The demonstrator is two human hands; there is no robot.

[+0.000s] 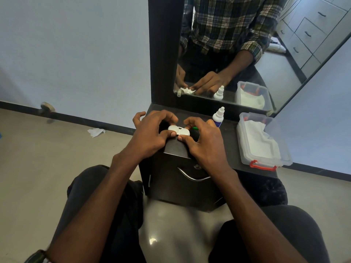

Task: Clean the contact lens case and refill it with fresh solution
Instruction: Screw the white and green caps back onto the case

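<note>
No writing, number or brand mark can be read anywhere. The solution bottle (218, 117) carries a blue band on its white body, but any print on it is too small and blurred to make out.

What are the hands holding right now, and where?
Both hold the white lens case: left hand pinches its left end, right hand its right end.

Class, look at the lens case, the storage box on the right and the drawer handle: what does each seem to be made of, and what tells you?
Lens case: apparently opaque white plastic, matt, moulded. Storage box: clear plastic; its white contents show through the wall. Drawer handle: probably polished metal, with bright reflections.
</note>
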